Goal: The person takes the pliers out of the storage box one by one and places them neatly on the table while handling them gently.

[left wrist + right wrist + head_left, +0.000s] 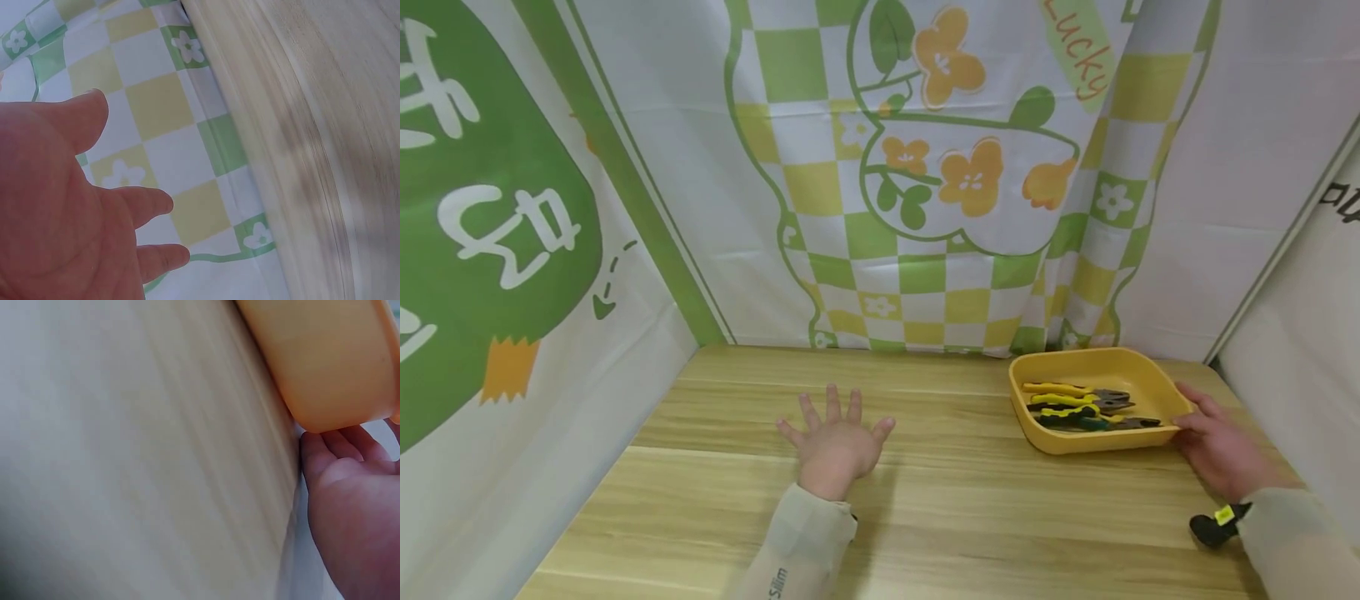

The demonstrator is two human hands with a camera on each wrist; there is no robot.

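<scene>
A yellow plastic tray [1075,442] sits at the right of the table, and my right hand [1225,450] grips its right end, thumb at the rim. In the right wrist view the fingers [340,447] lie against the tray's outer side and low edge. Several pliers [1078,402] with yellow-and-black or dark handles lie inside, their metal heads pointing right. My left hand [837,450] is held over the middle of the table, fingers spread wide, holding nothing. The left wrist view shows its palm and stretched thumb.
The wood-grain table [940,517] meets a checked, flowered cloth [925,292] at the back. Printed cloth walls stand on the left [572,400] and right [1300,333], the right one close beside my right hand. A black strap device [1217,525] is on my right wrist.
</scene>
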